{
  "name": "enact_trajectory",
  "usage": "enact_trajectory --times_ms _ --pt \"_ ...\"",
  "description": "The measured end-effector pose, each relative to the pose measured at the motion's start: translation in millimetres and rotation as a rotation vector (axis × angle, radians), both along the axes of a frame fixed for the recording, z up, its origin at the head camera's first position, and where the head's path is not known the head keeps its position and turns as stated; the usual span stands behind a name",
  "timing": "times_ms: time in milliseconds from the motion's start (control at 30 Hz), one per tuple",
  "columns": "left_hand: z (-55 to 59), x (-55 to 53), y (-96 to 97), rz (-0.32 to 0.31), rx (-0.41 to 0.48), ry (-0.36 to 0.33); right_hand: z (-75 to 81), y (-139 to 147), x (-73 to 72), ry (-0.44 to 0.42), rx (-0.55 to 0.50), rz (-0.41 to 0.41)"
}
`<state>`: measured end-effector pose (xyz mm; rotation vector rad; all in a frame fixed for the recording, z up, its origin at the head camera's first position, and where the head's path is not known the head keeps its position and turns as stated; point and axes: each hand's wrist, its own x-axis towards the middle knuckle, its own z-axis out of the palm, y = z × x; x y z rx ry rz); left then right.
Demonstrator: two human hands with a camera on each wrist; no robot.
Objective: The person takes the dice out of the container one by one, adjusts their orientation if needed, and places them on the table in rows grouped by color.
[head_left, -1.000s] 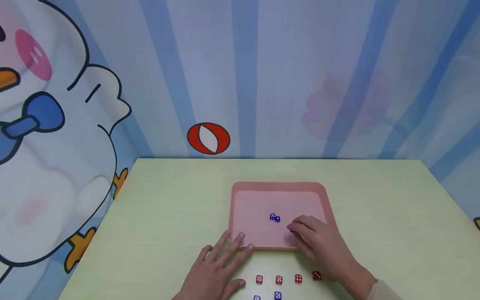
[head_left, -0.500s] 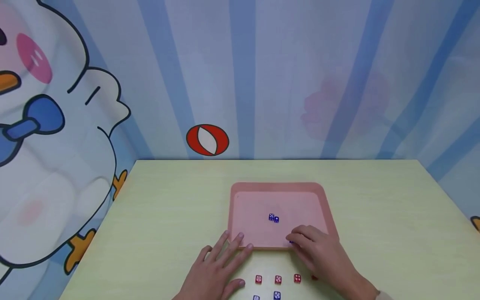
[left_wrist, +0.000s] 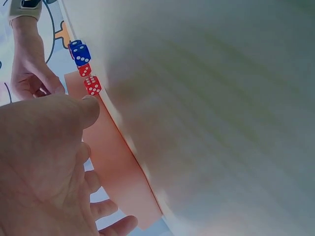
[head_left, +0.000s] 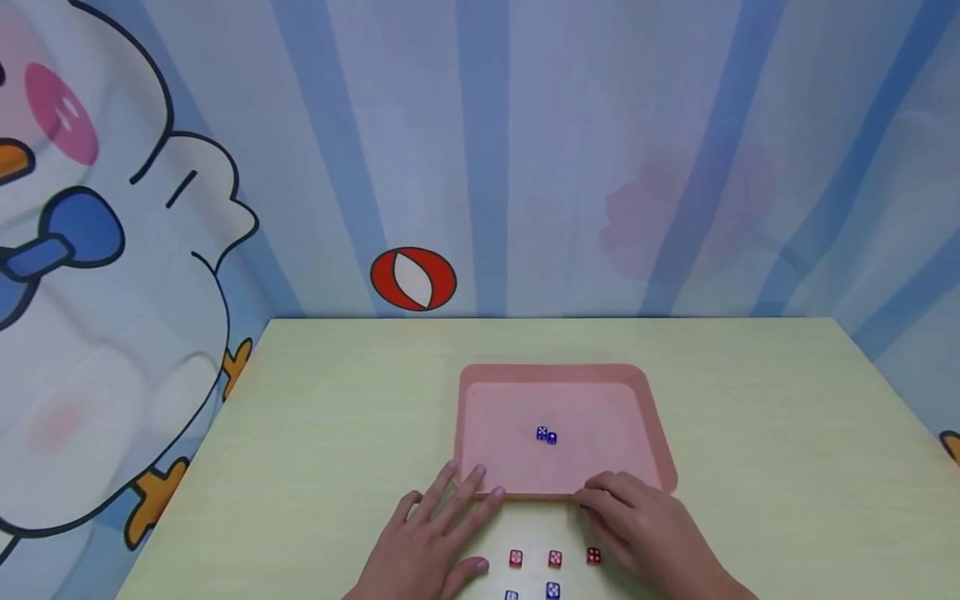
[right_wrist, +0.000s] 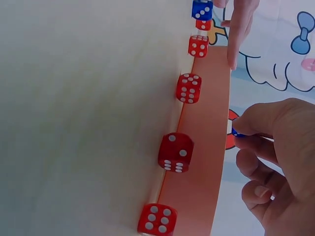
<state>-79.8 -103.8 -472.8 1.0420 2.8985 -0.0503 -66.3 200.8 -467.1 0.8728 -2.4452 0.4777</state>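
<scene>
In the head view my right hand is at the near edge of the pink tray. It pinches a blue die between thumb and forefinger, plain in the right wrist view but mostly covered from above. My left hand lies with spread, straight fingers, their tips at the tray's near left edge. Two dice, a left blue die and a right blue die, sit side by side inside the tray.
Between the hands, a row of red dice lies on the pale table; the right wrist view shows several. Nearer the person are blue dice, partly cut by the frame. A patterned backdrop rises behind the table.
My right hand has drawn back toward the person with the blue die, from inside the tray to its near edge. The left hand stays where it was.
</scene>
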Motion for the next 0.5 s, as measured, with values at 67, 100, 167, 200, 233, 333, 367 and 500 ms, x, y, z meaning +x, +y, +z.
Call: enact_trajectory --times_ms 67,100,167,200,233,333,367,500 --pt "-0.2 -0.1 -0.2 -0.004 0.006 0.007 0.2 0.2 3.4 -0.005 0.011 0.007" --pt "-0.2 -0.1 -0.1 -0.004 0.009 0.0 -0.2 0.6 5.4 -0.004 0.016 0.014" --pt "-0.1 0.2 0.2 -0.003 0.011 -0.026 -1.8 1.2 9.8 -0.016 0.024 0.02" --pt "-0.1 0.3 0.3 -0.002 0.011 -0.042 -2.5 1.3 12.3 -0.039 0.027 0.021" --pt "0.1 0.3 0.6 -0.001 0.011 -0.056 -3.2 1.3 14.7 -0.059 0.03 0.018" --pt "0.5 0.4 0.7 0.003 0.003 -0.074 -5.8 0.7 20.5 -0.116 0.037 -0.003" --pt "0.8 0.2 0.6 0.003 0.003 -0.071 -6.9 0.4 21.7 -0.128 0.033 -0.005" --pt "1.5 0.1 -0.7 -0.002 0.011 -0.03 -12.8 0.1 23.2 -0.083 0.015 0.038"
